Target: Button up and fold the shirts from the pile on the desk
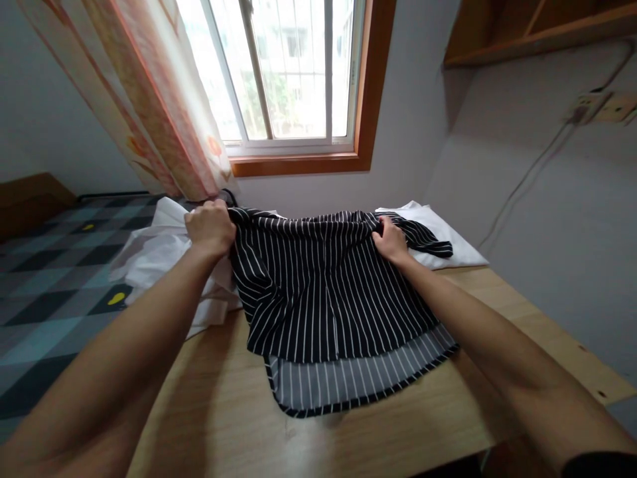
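A black shirt with white stripes [318, 285] hangs between my two hands over the wooden table. My left hand [212, 227] is closed in a fist around its upper left edge. On the other side my right hand [390, 240] pinches the upper right part, with a striped sleeve lying beyond it. The lower hem rests on the tabletop, and the greyish inner side of the longer back panel shows below the front. Behind my left hand lies a crumpled white cloth [149, 259]. Folded white fabric [438, 229] lies behind my right hand.
The wooden table [239, 411] reaches toward me. At left is a bed with a checked cover [44, 292]. A curtain [159, 93] hangs beside the window [293, 73]. On the right wall are a shelf [537, 40], a socket [590, 106] and a cable [522, 176].
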Tool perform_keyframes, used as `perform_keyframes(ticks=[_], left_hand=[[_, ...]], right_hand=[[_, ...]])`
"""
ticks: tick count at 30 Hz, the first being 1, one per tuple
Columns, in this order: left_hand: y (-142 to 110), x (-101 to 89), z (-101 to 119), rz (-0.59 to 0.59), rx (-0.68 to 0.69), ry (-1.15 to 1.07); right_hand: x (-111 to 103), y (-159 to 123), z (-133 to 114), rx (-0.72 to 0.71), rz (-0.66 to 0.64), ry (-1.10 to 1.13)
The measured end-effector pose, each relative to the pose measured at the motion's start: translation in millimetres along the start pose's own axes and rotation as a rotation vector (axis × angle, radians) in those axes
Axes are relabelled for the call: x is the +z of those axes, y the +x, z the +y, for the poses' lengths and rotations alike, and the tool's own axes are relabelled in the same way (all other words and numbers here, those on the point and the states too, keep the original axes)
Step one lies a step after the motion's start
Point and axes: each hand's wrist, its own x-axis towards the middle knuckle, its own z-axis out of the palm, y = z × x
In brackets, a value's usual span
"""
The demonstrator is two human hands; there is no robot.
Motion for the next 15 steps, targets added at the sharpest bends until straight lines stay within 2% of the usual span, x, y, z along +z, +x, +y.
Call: perform_keyframes(ticks=[3,6,8,10,13,15], left_hand=[[-27,2.2,21,0.095,0.111,-0.043],[-74,2.6,46,0.14,0.369,-0.147],[-110,6.1,63,0.084,0.541,-0.228],[-142,14.5,76,-0.047,0.627,-0.34],[-170,33.9,88,-0.23,0.628,-0.566],[-176,45.8,90,-0.297,0.572,-0.695]], right_hand=[[9,-24,-4,-0.079,-0.127,-0.008],[6,-68,-23,-0.231,-0.187,-0.055],[1,-102,-40,-0.407,-0.266,-0.049],[-3,-133,-55,-0.561,-0.398,-0.029],[-4,-163,-62,-0.652,-0.561,-0.018],[-3,-169,-59,-0.655,-0.589,-0.02]])
